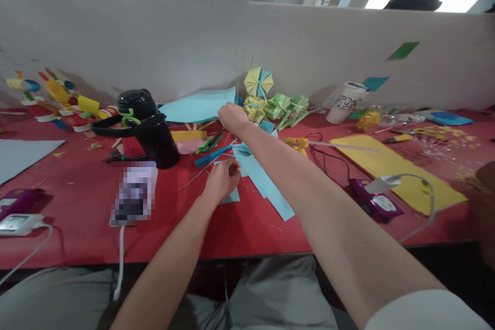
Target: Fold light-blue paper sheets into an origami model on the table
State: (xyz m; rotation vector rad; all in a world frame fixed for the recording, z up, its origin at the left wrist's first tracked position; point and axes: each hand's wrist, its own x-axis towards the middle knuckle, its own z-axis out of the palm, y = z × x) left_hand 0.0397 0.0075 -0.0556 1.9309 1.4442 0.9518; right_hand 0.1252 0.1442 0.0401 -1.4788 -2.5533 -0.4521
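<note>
Pale sleeve point(425, 312) at 4 o'clock, right hand point(234, 118) curled near 11, left hand point(223, 180) curled toward 7, can't tell if either grips anything, and honestly a dipping right forearm point(320, 211) could crease the blue paper strip point(270, 193) at 5.

Bottle point(157, 139) left, paper strip point(270, 188) middle, cup point(346, 104) right, all on table point(255, 240), before partition point(154, 41).
</note>
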